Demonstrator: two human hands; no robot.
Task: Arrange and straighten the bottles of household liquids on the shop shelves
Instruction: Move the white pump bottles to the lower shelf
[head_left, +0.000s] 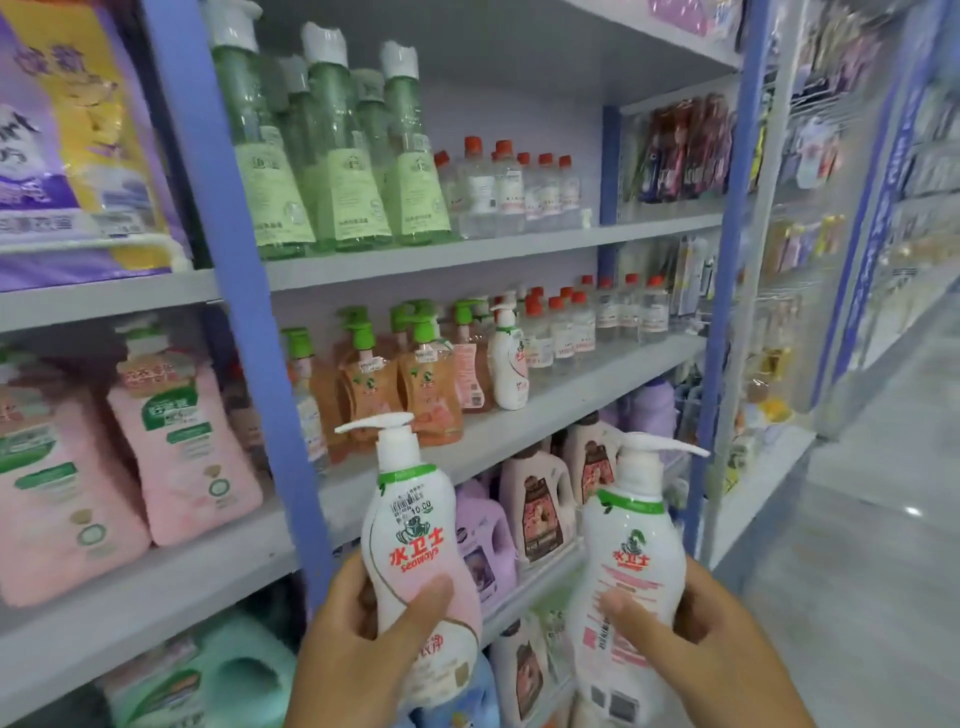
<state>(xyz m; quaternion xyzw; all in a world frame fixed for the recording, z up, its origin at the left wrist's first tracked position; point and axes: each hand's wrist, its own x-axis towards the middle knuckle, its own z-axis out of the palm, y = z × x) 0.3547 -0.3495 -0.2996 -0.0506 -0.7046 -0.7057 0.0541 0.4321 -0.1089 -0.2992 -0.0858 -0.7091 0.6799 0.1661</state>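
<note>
Gripping pump bottle (415, 551) in left hand (358, 644) | right hand (691, 639) grips second bottle (631, 566) | both upright

grey shelf (545, 410), orange pump bottles (431, 384), clear red-capped bottles (566, 332)

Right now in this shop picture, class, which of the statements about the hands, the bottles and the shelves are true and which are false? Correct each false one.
1. Each hand holds a white pump bottle. True: the left hand grips the left pump bottle, the right hand the right pump bottle.
2. The tall green bottles stand on the lowest shelf. False: they stand on the upper shelf.
3. A matching white pump bottle stands on the middle shelf. True.
4. The small clear bottles have blue caps. False: their caps are red-orange.
5. Both held bottles show their front logo. False: the right one shows mostly fine print.
</note>
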